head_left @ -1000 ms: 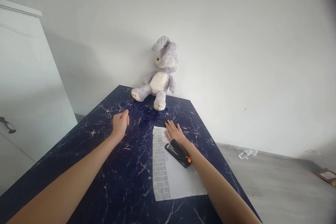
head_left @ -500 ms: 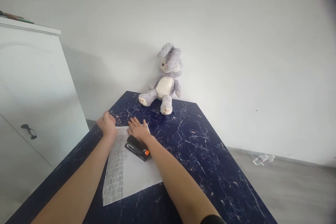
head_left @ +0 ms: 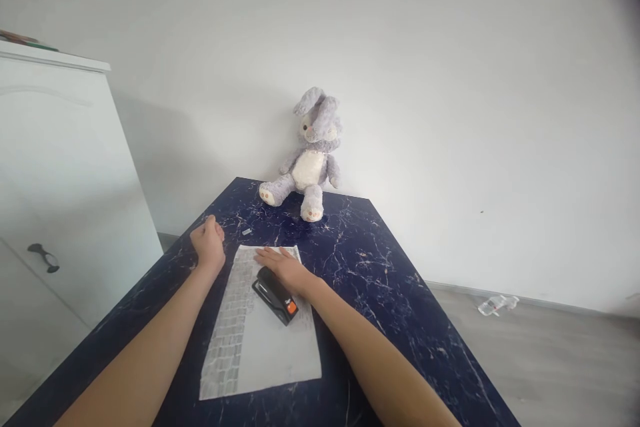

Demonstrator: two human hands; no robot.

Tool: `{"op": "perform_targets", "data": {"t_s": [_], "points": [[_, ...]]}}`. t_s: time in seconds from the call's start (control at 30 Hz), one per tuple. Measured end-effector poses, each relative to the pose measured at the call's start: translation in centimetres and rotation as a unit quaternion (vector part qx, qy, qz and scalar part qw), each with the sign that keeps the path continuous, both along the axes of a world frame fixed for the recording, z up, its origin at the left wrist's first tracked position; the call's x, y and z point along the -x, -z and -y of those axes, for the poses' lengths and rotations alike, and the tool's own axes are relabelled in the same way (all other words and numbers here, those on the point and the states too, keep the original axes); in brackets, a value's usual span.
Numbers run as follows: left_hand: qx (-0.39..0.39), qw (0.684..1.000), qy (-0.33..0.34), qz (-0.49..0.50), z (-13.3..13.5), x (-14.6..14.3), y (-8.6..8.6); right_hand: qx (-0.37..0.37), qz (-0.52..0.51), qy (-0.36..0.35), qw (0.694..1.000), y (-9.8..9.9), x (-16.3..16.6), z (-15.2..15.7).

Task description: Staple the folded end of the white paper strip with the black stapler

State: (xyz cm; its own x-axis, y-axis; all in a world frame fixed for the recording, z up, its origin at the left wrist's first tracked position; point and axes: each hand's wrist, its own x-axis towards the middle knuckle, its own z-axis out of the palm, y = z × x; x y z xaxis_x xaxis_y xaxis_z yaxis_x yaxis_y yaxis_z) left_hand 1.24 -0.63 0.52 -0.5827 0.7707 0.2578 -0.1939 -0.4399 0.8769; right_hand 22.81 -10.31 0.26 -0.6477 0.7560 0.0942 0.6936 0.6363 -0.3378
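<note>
The right hand (head_left: 286, 270) has drawn back, flattened out and seemingly steadying the paper (head_left: 275, 360) beside the stapler (head_left: 275, 297). That uncovers a small pale piece (head_left: 247, 231) on the surface (head_left: 360, 293); the left hand (head_left: 208, 245) stays curled, any contents hidden.

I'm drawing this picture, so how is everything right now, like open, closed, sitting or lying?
Left hand: closed in a fist; inside hidden
Right hand: open, palm down on the sheet
Sheet: spread out on the table
Stapler: lying on the sheet
Plush rabbit: sitting, one ear over its face
Cabinet: door looks closed
Clear plastic item: lying on the floor
</note>
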Motion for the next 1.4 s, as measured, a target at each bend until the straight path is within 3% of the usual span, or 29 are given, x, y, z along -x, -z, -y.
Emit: {"op": "perform_targets", "data": {"t_s": [0.2, 0.3, 0.37, 0.43, 0.5, 0.6, 0.7, 0.83, 0.93, 1.07, 1.13, 1.2, 1.27, 1.33, 1.4], "points": [[0.018, 0.997, 0.022, -0.067, 1.0, -0.8, -0.1, 0.022, -0.020, 0.011, 0.999, -0.1, -7.9, 2.6], [0.023, 0.978, 0.072, -0.194, 2.2, -2.1, -0.2, 0.019, -0.028, 0.042, 0.999, -0.1, -11.0, 3.1], [0.023, 0.934, 0.142, -0.326, 3.4, -3.5, -0.2, 0.023, -0.033, 0.050, 0.998, 0.0, -11.8, 3.0], [0.000, 0.858, 0.211, -0.469, 4.8, -5.3, -0.2, 0.020, -0.054, 0.060, 0.997, -0.2, -11.9, 2.9], [-0.057, 0.780, 0.238, -0.576, 6.2, -7.1, 0.0, 0.000, -0.098, 0.118, 0.988, -1.0, -11.7, 3.1], [-0.133, 0.698, 0.250, -0.658, 7.7, -9.1, 0.8, 0.004, -0.152, 0.219, 0.964, -3.4, -11.3, 4.6], [-0.151, 0.635, 0.271, -0.708, 8.0, -9.5, 1.8, 0.079, -0.111, 0.207, 0.969, -5.4, -10.7, 7.1], [-0.123, 0.603, 0.290, -0.733, 7.5, -9.0, 3.0, 0.129, -0.079, 0.224, 0.963, -5.2, -10.7, 9.1], [-0.111, 0.602, 0.296, -0.733, 7.2, -8.8, 3.1, 0.157, -0.231, 0.281, 0.918, -4.2, -12.9, 8.9], [-0.106, 0.604, 0.303, -0.730, 7.2, -8.9, 2.8, 0.183, -0.476, 0.348, 0.787, -4.2, -17.1, 8.3], [-0.101, 0.603, 0.303, -0.731, 7.3, -8.9, 2.5, 0.224, -0.526, 0.337, 0.748, -4.3, -18.0, 8.4], [-0.091, 0.601, 0.304, -0.733, 7.3, -8.9, 2.4, 0.256, -0.511, 0.310, 0.760, -4.2, -17.8, 8.6], [-0.080, 0.602, 0.304, -0.734, 7.3, -8.9, 2.4, 0.242, -0.443, 0.293, 0.812, -3.9, -16.5, 8.8], [-0.077, 0.609, 0.304, -0.729, 7.2, -9.0, 2.5, 0.179, -0.346, 0.285, 0.876, -3.4, -14.6, 8.8], [-0.082, 0.616, 0.303, -0.723, 7.2, -9.0, 2.6, 0.095, -0.260, 0.275, 0.921, -3.1, -12.6, 8.5]]}}
